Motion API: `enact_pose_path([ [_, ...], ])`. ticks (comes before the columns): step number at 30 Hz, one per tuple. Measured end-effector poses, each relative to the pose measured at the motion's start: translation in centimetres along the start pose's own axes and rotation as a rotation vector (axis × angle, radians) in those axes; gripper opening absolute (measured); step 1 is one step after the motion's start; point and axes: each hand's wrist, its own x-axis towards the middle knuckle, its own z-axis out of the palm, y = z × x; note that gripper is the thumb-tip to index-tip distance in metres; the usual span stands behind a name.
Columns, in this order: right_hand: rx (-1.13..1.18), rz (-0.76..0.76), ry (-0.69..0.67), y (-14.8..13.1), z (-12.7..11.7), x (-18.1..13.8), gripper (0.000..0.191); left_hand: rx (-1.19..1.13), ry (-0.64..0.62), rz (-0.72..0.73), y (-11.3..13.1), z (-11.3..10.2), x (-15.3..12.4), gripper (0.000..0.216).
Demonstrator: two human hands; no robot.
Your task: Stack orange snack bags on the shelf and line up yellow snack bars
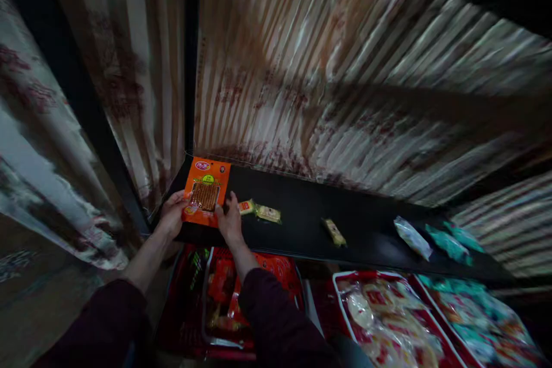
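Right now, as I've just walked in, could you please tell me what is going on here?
A person's left hand grips a flat orange plastic packet by its left edge while the right hand touches its right edge, at the left end of a long black shelf. Small yellow wrapped packets lie to the orange packet's right. White-rimmed red baskets of wrapped goods sit below.

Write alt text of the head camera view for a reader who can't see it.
A person's left hand and right hand hold an orange snack packet by its sides at the left end of a black shelf. Small wrapped packets lie spaced along the shelf; below are baskets of packaged goods.
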Motion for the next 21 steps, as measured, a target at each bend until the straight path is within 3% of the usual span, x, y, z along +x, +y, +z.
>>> enact_pose_path([
  [5, 0.428, 0.200, -0.197, 0.3, 0.0, 0.5, 0.032, 0.026, -0.071, 0.025, -0.3, 0.7, -0.2, 0.039],
  [9, 0.718, 0.282, -0.235, 0.5, -0.4, 0.4, 0.026, 0.087, -0.131, 0.052, -0.9, 0.9, -0.2, 0.042],
  [16, 0.639, 0.192, -0.130, 0.2, -0.2, 0.8, 0.025, 0.346, -0.096, 0.240, -1.3, 1.3, -0.1, 0.052],
  [21, 0.547, 0.171, -0.111, 0.6, 0.0, 0.9, 0.030, 0.611, -0.127, 0.426, -2.2, 1.2, 0.5, 0.032],
])
